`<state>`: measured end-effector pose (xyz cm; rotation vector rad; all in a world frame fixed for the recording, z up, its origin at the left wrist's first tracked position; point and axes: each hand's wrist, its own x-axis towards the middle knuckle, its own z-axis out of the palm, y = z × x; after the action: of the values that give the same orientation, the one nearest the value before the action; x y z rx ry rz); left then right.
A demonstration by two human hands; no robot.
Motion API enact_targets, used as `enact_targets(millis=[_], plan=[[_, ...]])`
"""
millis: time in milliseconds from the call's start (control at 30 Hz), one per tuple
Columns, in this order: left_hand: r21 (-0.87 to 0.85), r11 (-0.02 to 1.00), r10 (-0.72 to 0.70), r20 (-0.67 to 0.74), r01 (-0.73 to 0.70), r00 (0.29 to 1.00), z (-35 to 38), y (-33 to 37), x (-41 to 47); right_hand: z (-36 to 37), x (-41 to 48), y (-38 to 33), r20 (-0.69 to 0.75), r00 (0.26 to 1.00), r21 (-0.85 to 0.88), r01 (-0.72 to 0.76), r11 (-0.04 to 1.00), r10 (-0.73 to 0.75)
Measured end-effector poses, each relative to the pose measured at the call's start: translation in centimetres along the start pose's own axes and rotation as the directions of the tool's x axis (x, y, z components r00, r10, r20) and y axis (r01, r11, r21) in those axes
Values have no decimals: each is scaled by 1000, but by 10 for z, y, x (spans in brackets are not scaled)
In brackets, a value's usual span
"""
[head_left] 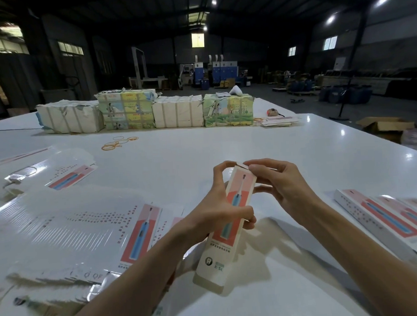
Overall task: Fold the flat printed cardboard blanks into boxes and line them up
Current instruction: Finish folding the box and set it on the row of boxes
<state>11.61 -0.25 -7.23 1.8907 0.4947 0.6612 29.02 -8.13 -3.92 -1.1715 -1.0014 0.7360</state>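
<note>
Left hand (217, 213) is wrapped round the middle of a folded box (225, 248), fingers curled across its printed face and the forefinger arched up toward the far end. My right hand (284, 187) meets it there, thumb and fingertips pinching the end flap (242, 167). The box is off the counter (202, 148), tilted, with its near end low toward me and its far end raised; the front shows a blue toothbrush on pink and red.

The glossy white counter takes up most of what I see. To my left a wide spread of flat blanks (73, 232) lies overlapped on it, with the same toothbrush print, and a few more lie farther back on the same side. Along the far side stand four wrapped bundles (178, 114) in a row, end to end, two plain white and two with coloured pictures. At my right, finished boxes (387, 218) lie side by side, printed faces up, running off the edge of view. On the floor beyond the counter's right corner sits an open brown carton (384, 125).

Some loose rubber bands (117, 143) lie between the bundles and the blanks. Just beside the rightmost bundle sits a small red object (271, 112) that I cannot make out.
</note>
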Motion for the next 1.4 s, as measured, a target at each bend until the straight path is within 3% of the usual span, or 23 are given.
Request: enact_targets(millis=[467, 600, 933, 1133, 1233, 1400], plan=[[-34, 999, -11, 30, 12, 999, 2, -1, 0, -2, -2, 2, 68, 998, -103, 22, 994, -15], [-143, 989, -43, -12, 40, 999, -2, 2, 0, 6, -5, 5, 164, 986, -65, 6, 998, 5], [-211, 975, -90, -61, 75, 994, -1, 8, -3, 10, -13, 12, 99, 969, -234, 243, 941, -225], [-272, 958, -110, -60, 90, 992, -2, 3, -1, 6, -7, 22, 85, 963, -313, 269, 911, -255], [-402, 913, -119, -94, 71, 988, -3, 2, 1, 10, -3, 28, 119, 961, -492, 274, 826, -248], [-644, 763, -137, -251, -60, 958, -3, 7, 3, 23, -11, 26, 169, 948, -614, 317, 723, -271]])
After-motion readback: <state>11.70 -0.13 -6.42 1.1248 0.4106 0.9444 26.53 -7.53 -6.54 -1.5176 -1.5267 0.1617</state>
